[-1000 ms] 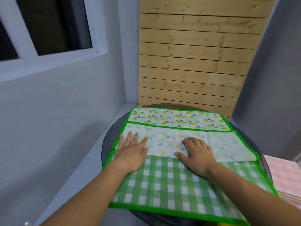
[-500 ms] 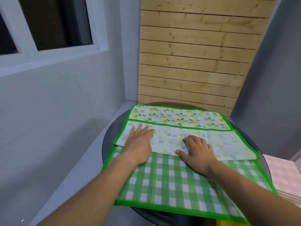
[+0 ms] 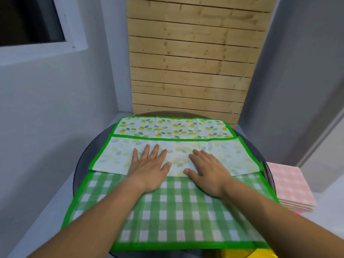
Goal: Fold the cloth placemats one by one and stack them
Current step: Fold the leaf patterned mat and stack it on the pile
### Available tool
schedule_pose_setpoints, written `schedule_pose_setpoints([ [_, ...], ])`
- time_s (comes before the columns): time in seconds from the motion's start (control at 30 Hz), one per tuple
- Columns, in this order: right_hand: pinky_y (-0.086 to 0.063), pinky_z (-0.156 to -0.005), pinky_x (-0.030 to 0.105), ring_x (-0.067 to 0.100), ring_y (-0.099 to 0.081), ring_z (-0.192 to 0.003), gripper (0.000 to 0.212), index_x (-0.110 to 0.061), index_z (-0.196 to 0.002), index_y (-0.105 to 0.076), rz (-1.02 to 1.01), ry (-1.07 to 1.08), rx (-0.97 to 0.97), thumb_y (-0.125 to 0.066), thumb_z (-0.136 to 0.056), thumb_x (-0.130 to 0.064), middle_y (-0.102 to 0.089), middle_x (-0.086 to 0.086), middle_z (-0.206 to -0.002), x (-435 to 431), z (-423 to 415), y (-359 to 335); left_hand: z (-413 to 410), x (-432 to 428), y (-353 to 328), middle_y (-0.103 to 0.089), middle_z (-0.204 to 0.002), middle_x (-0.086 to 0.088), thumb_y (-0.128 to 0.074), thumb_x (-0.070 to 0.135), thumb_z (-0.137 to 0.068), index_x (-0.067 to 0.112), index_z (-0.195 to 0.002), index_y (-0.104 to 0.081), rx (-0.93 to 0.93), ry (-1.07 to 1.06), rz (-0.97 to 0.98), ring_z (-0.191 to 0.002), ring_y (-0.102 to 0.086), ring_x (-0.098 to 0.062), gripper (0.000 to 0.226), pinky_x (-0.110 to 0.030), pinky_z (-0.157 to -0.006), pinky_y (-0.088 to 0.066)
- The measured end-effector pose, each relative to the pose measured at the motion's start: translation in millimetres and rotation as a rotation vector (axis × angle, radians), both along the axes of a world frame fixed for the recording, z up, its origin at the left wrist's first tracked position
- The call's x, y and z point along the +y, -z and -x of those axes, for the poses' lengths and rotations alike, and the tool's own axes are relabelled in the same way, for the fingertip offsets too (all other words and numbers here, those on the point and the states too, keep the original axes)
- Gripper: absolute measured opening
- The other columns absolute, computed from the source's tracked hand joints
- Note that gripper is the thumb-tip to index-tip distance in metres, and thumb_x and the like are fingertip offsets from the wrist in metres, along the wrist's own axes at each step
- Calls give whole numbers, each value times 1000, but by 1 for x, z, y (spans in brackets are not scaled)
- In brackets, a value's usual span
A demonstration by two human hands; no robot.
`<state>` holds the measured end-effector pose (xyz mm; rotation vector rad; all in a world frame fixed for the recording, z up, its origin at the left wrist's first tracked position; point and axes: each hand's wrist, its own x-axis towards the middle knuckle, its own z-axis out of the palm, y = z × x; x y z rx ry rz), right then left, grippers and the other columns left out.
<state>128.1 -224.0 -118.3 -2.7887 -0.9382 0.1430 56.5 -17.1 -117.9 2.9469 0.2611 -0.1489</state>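
Covering most of the round glass table (image 3: 80, 164) in a grey-walled corner, a checked placemat (image 3: 167, 220) was overlain toward the far edge by a leaf-print placemat (image 3: 173, 127), its folded flap pressed by the left hand (image 3: 149, 168) and right hand (image 3: 206, 170), fingers straight and spread, a pink stack (image 3: 290, 185) lying just off the right edge.

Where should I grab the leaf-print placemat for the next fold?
Probably the leaf-print placemat's near creased edge, pinched at both end corners from the near side: its flap lies flat, and the left hand and right hand rest across that crease.
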Motion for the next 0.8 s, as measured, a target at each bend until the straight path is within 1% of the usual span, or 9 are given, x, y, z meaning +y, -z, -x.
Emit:
schedule_pose_setpoints([
  [0.2,3,-123,31,10,9,-151,75,-23,-159,-5,96,72,81,-23,-98,-62,6,-7,-165,-75,-39,-3,0,-1,-2,15,-167,9,-13,57,-104,37,-160,1,25,0,24,-153,20,-17,62,-52,-122,14],
  [0.27,-2,-123,31,12,1,-152,73,-22,-158,-15,52,68,93,-27,-99,-62,-4,-9,-165,-79,-43,-4,-3,0,-5,12,-168,10,-17,58,-103,38,-160,-3,43,-5,54,-154,16,-16,62,-53,-122,12],
  [0.3,-11,-122,34,16,-11,-151,69,-21,-153,-31,15,77,86,-29,-98,-63,-19,-10,-162,-78,-45,-6,-5,1,-8,6,-169,10,-22,58,-103,38,-160,-9,45,-15,69,-155,11,-16,62,-54,-122,10],
  [0.37,-39,-102,39,25,-48,-123,55,-27,-109,-62,-72,108,25,-29,-92,-66,-56,-16,-123,-72,-50,-14,-14,3,-15,-21,-164,7,-34,57,-100,38,-151,-32,-15,-41,49,-152,-11,-20,54,-55,-122,3],
  [0.4,-44,-90,38,23,-53,-103,46,-28,-88,-58,-129,131,-1,-33,-90,-66,-57,-14,-101,-68,-54,-19,-20,2,-18,-36,-153,6,-39,56,-98,37,-140,-42,-80,-49,15,-146,-24,-20,47,-54,-122,-2],
  [0.47,-45,-83,33,17,-53,-92,25,-31,-86,-59,-278,168,-1,-48,-93,-53,-57,-11,-95,-57,-67,-28,-31,2,-22,-46,-137,6,-44,55,-97,31,-130,-49,-216,-57,-11,-136,-36,-19,42,-48,-122,-8],
  [0.57,-43,-82,26,15,-61,-102,27,-18,-113,-68,-404,181,-26,-60,-95,-37,-67,-6,-109,-33,-102,-39,-47,2,-18,-39,-150,4,-44,53,-99,27,-146,-40,-306,-30,55,-144,-27,-19,54,-42,-124,-9],
  [0.67,-50,-84,30,19,-66,-96,24,-16,-106,-72,-438,196,-20,-65,-92,-34,-72,-2,-99,-4,-146,-42,-55,5,-6,-16,-167,3,-36,55,-102,26,-158,-23,-239,-17,109,-155,-4,-14,65,-41,-126,2],
  [0.8,-53,-85,33,22,-67,-94,21,-15,-100,-74,-437,215,10,-67,-91,-32,-73,2,-98,34,-195,-42,-59,9,6,0,-169,5,-28,58,-102,25,-161,-12,-202,-21,134,-154,10,-8,69,-39,-126,6],
])
